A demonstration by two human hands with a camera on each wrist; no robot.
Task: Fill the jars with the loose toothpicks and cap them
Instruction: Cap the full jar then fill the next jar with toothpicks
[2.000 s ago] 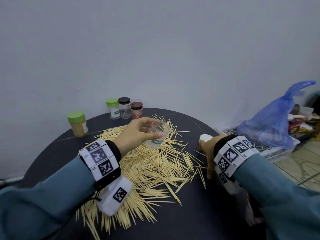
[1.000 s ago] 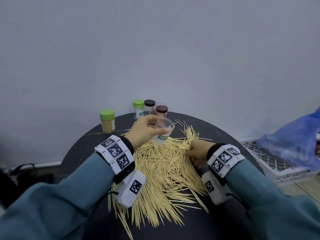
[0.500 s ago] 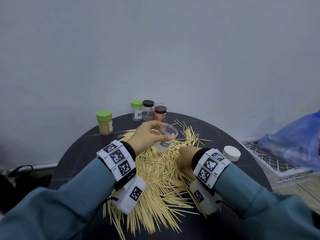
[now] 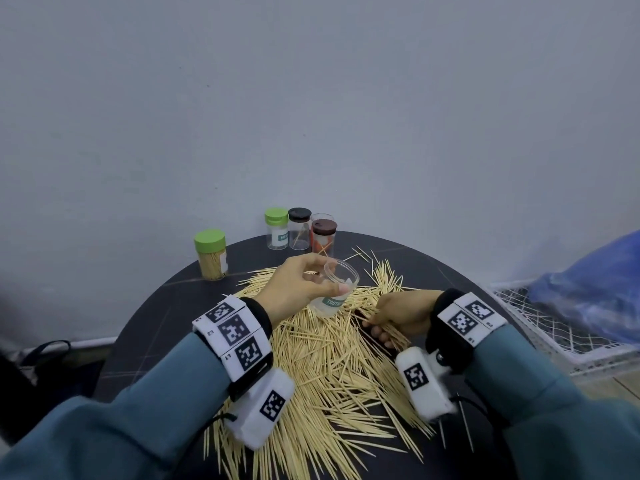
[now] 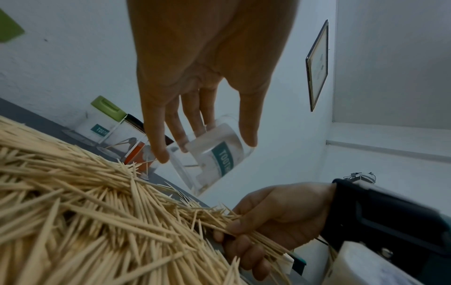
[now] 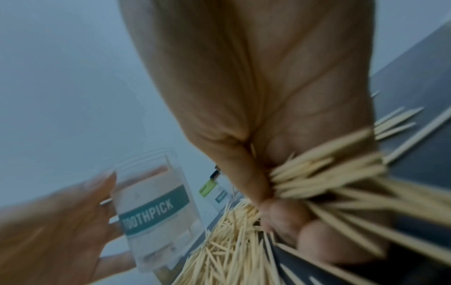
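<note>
While the left hand (image 4: 298,285) grips an uncapped clear jar (image 4: 334,289) tilted above the toothpick heap (image 4: 322,358) on the round dark table (image 4: 162,313), the right hand (image 4: 398,315) clutches a bundle of toothpicks (image 5: 256,239) just beside it. Four capped jars (image 4: 299,228) stand at the table's far edge.

Head view looks down; wrist views sit close, all sharing the toothpicks (image 4: 332,358).
</note>
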